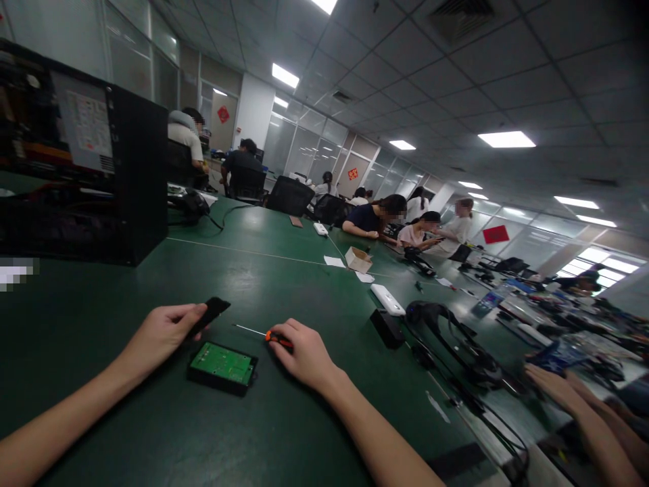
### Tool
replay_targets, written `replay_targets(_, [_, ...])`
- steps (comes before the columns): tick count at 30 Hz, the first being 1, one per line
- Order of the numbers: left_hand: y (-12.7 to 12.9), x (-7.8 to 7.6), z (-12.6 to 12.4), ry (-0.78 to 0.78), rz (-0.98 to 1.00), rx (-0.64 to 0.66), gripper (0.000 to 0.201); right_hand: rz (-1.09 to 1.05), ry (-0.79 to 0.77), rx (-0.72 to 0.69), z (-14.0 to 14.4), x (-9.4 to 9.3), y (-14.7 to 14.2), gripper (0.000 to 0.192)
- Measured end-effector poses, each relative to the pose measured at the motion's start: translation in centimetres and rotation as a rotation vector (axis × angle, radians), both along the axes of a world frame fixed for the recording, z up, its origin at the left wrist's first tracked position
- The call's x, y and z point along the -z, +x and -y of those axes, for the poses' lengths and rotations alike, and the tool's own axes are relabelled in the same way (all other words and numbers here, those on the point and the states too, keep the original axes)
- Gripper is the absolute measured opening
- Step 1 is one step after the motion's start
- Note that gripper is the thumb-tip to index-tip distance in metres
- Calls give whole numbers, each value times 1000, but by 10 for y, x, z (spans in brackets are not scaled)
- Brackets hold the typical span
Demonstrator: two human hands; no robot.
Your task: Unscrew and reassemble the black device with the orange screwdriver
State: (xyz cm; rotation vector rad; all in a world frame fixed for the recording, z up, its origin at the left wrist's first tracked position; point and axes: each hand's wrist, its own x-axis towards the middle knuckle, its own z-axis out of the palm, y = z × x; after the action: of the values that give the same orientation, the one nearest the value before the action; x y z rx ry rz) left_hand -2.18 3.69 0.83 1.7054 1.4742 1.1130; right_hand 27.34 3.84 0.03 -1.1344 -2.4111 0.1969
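Observation:
Between my hands, a black plastic case (218, 387) lies on the green tabletop with its top side uncovered. Inside it a green circuit board (226, 364) shows. My left hand (165, 331) pinches a thin black flat piece (215, 308), perhaps the case's cover, just above and left of the case. Resting on the table to the right, my right hand (304, 352) is closed around the orange and black handle of a screwdriver (251, 330). Its thin metal shaft points left, behind the case and apart from it.
An opened black computer tower (139, 176) stands at the left. Right of my hands are a black box (387, 329), a white device (388, 299) and a black headset with cables (446, 331). A small carton (357, 260) sits farther back. Another person's hands (558, 392) are at the right.

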Motion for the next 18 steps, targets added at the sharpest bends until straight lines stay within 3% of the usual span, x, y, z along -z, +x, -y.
replay_targets(3, [-3, 0, -5, -186, -21, -58, 64, 34, -13, 40, 0, 3, -2, 22])
replay_targets(6, [-5, -2, -21, -221, -157, 57, 59, 81, -7, 62, 0, 4, -5, 21])
replay_targets(11, [-5, -4, -67, 18, -432, 252, 45, 133, 3, 92, 2, 0, -9, 23])
replay_targets(13, [-4, -3, -80, 81, -533, 253, 44, 135, 6, 92, 3, -1, -9, 23])
replay_targets(18, [-5, 2, -80, 193, -545, 284, 44, 103, -6, 68, 4, -1, -10, 23])
